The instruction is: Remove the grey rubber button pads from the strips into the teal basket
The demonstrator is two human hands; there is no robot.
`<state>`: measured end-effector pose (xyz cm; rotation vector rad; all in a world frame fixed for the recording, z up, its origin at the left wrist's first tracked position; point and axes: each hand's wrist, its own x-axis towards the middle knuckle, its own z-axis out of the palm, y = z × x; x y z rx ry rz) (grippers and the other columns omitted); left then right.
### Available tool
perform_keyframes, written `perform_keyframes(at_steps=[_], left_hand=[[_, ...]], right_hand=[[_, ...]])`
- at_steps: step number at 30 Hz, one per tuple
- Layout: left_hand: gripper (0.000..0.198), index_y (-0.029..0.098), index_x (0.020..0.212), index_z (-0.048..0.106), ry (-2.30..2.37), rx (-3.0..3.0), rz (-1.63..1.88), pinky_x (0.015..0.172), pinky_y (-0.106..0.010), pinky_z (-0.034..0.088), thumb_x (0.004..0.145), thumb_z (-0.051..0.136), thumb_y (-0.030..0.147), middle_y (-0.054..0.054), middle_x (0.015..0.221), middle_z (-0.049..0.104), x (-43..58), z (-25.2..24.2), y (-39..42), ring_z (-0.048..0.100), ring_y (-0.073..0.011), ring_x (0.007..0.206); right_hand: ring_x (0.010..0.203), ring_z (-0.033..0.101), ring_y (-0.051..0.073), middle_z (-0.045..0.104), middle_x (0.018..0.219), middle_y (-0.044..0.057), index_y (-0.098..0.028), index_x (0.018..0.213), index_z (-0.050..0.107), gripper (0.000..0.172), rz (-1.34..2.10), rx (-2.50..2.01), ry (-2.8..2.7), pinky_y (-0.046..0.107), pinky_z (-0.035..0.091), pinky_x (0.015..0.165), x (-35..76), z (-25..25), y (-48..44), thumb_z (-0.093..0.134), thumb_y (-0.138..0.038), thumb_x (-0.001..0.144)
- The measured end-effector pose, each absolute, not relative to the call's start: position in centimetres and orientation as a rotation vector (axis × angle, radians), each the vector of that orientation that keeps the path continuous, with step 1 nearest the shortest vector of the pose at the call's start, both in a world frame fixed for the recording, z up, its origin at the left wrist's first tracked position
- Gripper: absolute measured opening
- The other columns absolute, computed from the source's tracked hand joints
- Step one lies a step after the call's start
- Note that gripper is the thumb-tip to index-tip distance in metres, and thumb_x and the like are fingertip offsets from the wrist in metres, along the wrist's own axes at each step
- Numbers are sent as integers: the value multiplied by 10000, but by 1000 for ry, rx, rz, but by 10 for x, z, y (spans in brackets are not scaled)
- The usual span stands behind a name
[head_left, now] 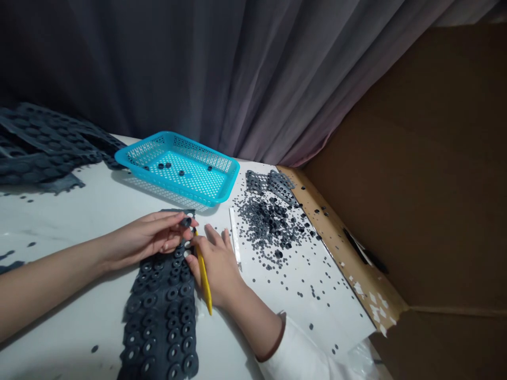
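Pinching a small black piece (186, 222) between thumb and fingertips, the left hand (162, 232) sits over the far part of a dark rubber sheet (160, 311); which way the piece's opening faces is too small to tell. Just beside it, the right hand (217, 264) grips a slim yellow tool (204, 277) near the thumb and index finger, its other fingers slightly spread and pointing away from the wearer. The tool's long axis runs away from the wearer, leaning a little left: its dark tip points up toward the left hand's fingertips, while the yellow butt slants back below the right hand. The sheet's long axis also runs away from the wearer, from below the hands to beneath the left fingers, its raised rings in lengthwise rows. Just right of the right hand's fingers lies a white stick (234, 235), its narrow dark end toward the wearer. Farther right, a pile of black bits (271, 219) spreads out, with perforated scraps (281, 189) beyond it. Past both hands stands a blue basket (178, 193) holding a few black pieces; more dark sheets (43, 142) are heaped beyond the left forearm.
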<state>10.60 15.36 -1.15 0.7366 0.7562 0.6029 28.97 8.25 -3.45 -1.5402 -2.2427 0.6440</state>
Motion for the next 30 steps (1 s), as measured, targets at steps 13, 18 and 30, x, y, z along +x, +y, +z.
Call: perform_keyframes(at_steps=[13,18,30], left_hand=[[406,171,1020,718,798,889,619,542,-169,364,698,837,387,14,760,633,107,-15,155,455,-58,577],[290,175,981,717,810,852,625,551,-203,436,722,781,288,-24,819,664,109,-13,156,519,-99,615],[189,179,725,616,973,1455,559,474,-205,302,794,645,353,34,611,455,107,-28,158,370,-99,525]], right_hand=[[1396,378,343,618,1318,125,-175,1248,532,352,652,-1464,-2095,663,175,1151,295,-42,88,431,-382,982],[1162,610,246,680,1207,129,-171,1357,489,440,789,-1259,-1507,435,444,1019,298,-46,86,387,-366,976],[322,453,96,553,460,-5,-160,601,597,193,1328,-1336,-927,196,339,349,289,-49,83,444,-260,664]])
